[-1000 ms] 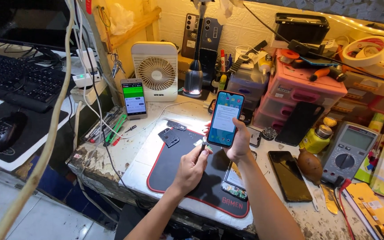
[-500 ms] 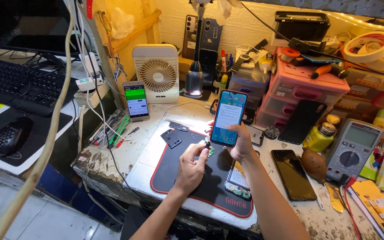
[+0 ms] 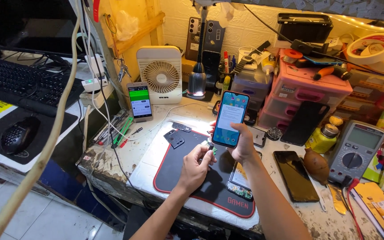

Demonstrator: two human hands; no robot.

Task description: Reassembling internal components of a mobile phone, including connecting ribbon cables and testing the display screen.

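My right hand [image 3: 246, 144] holds a smartphone [image 3: 230, 118] upright, its lit blue-and-white screen facing me. My left hand [image 3: 195, 168] is just below and left of it, fingertips pinched on a small part [image 3: 211, 146] close to the phone's lower left corner; what the part is cannot be made out. Both hands hover over a black mat with a red border [image 3: 178, 173]. On the mat, under my right wrist, lies an opened phone with its board showing [image 3: 240, 180]. Two small black pieces [image 3: 174, 138] rest at the mat's far left corner.
A second phone with a green screen [image 3: 140, 101] leans by a white fan [image 3: 161, 75] and a lit desk lamp [image 3: 197, 83]. A black phone [image 3: 295, 175], a multimeter [image 3: 356, 149], a yellow bottle [image 3: 322, 138] and pink drawers [image 3: 307, 89] stand to the right. A keyboard [image 3: 23, 86] and mouse [image 3: 18, 135] are on the left.
My left hand's pinched fingers have come up closer to the phone's lower left corner. The phone has shifted slightly to the right in my right hand.
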